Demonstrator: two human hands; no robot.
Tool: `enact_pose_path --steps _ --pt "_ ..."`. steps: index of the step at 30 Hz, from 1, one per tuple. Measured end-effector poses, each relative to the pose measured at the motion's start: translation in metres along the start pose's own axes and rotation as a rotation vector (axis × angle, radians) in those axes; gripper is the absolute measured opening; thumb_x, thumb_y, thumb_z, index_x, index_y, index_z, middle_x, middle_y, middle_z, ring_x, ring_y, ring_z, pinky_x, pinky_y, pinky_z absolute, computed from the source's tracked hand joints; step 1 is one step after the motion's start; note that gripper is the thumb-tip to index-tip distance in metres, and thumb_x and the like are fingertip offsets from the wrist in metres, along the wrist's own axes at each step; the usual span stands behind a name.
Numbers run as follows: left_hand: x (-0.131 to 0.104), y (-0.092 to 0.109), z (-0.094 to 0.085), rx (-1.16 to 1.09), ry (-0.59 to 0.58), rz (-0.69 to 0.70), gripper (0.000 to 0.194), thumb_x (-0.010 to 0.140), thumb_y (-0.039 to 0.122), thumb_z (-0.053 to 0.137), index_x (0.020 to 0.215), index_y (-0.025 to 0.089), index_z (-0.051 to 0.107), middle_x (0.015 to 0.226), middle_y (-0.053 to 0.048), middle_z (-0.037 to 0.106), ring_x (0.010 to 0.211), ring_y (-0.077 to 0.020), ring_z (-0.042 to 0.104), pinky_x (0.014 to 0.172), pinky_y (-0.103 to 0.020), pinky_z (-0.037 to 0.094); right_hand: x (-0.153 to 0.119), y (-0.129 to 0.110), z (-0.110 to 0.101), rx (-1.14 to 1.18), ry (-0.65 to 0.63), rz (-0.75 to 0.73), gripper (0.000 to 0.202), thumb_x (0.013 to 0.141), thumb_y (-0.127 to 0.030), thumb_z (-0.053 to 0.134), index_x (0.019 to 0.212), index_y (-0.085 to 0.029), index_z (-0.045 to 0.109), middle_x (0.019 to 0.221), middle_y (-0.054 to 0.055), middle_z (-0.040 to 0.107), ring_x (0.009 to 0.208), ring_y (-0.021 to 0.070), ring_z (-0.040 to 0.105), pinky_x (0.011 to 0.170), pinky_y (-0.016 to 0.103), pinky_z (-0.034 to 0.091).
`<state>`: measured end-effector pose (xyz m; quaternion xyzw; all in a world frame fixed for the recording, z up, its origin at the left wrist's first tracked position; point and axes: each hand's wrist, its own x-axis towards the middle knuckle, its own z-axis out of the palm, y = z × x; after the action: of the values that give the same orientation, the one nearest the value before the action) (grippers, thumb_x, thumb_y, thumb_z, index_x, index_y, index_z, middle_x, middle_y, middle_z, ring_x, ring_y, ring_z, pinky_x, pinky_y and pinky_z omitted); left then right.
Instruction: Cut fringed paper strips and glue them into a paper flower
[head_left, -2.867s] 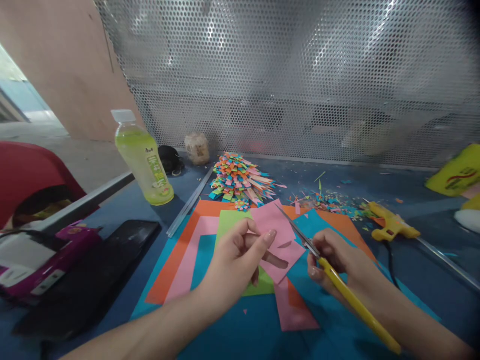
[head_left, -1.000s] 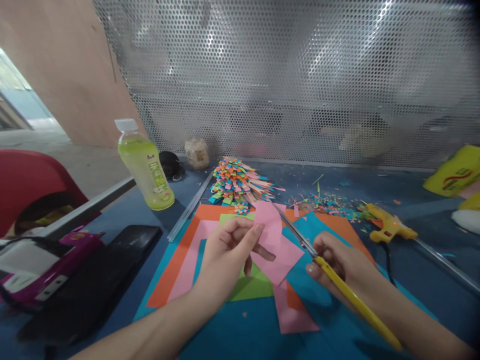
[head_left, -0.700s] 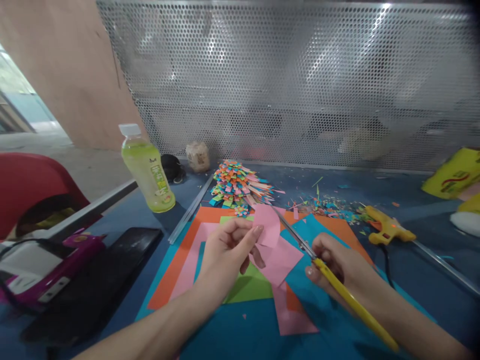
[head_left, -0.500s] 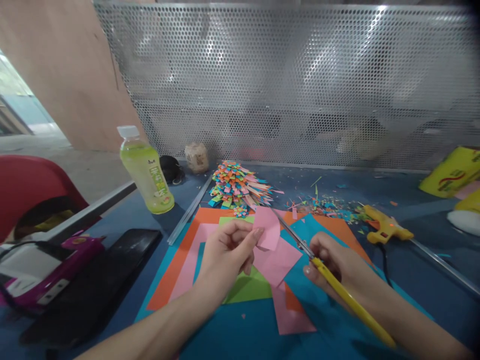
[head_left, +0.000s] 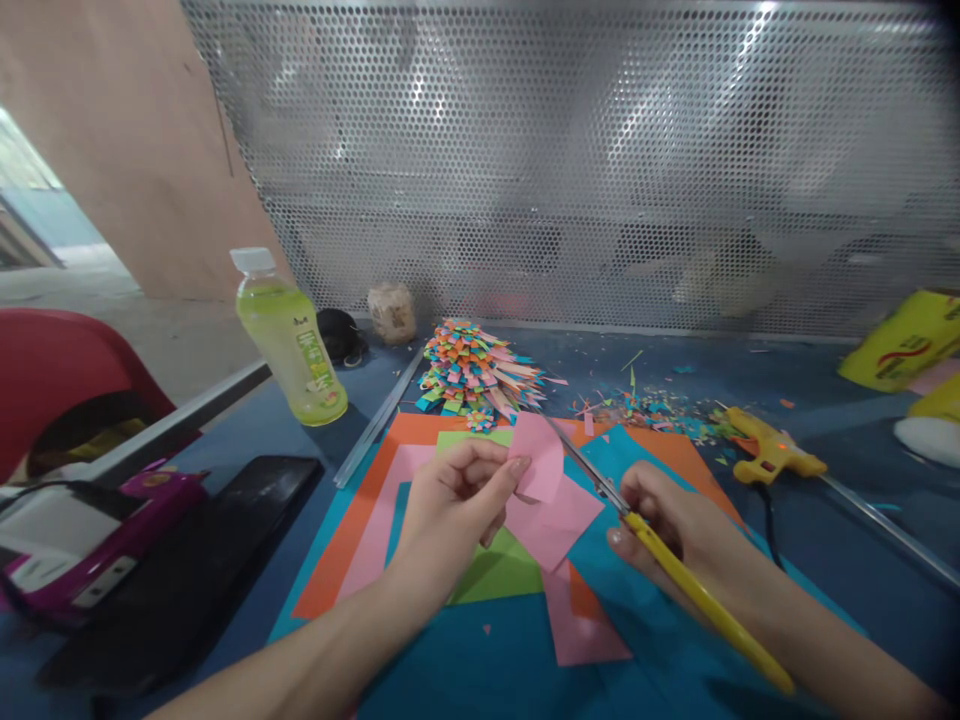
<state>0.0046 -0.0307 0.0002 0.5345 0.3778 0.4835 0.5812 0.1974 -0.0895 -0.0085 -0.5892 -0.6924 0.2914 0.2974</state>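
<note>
Between thumb and fingers, my left hand (head_left: 461,495) pinches a small pink paper piece (head_left: 538,455) with a rounded right edge. My right hand (head_left: 679,520) holds scissors with yellow handles (head_left: 701,600); their metal blades (head_left: 589,468) point up and left, beside the right edge of the piece. Below lie another pink sheet (head_left: 555,525), a green sheet (head_left: 499,572), blue paper (head_left: 465,655) and orange paper (head_left: 326,575). A cone-shaped pile of colourful folded paper strips (head_left: 480,370) stands behind the sheets.
At left are a green drink bottle (head_left: 292,350), a black phone (head_left: 180,570) and a purple-and-white device (head_left: 97,540). Paper scraps (head_left: 652,408) and a yellow glue gun (head_left: 776,455) lie at right. A clear strip (head_left: 381,420) lies left of the cone. A perforated metal panel (head_left: 525,160) rises behind.
The small pink piece in my left hand has shifted slightly to the right and turned a little. My right hand and the scissors have barely moved.
</note>
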Motion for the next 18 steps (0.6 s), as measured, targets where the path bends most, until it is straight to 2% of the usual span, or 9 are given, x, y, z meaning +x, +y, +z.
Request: enact_pose_path --steps 11,18 --pt "0.0026 0.0009 -0.0032 0.035 0.084 0.029 0.018 0.073 0.033 0.066 0.074 0.016 0.06 0.039 0.008 0.045 0.032 -0.0022 0.038 0.032 -0.013 0.024 0.0007 0.0021 0.0003 -0.001 0.036 -0.004 0.027 0.081 -0.038 0.051 0.073 -0.022 0.031 0.061 -0.008 0.033 0.048 0.0068 0.025 0.043 0.02 0.022" --pt "0.0017 0.003 -0.0019 0.078 0.099 0.086 0.013 0.069 0.026 0.068 0.069 0.015 0.061 0.043 0.007 0.048 0.034 -0.0014 0.033 0.032 -0.014 0.023 0.0013 0.0005 -0.0006 0.008 0.001 0.008 0.027 0.082 -0.038 0.051 0.075 -0.022 0.03 0.061 -0.008 0.03 0.051 0.0075 0.028 0.046 0.02 0.024"
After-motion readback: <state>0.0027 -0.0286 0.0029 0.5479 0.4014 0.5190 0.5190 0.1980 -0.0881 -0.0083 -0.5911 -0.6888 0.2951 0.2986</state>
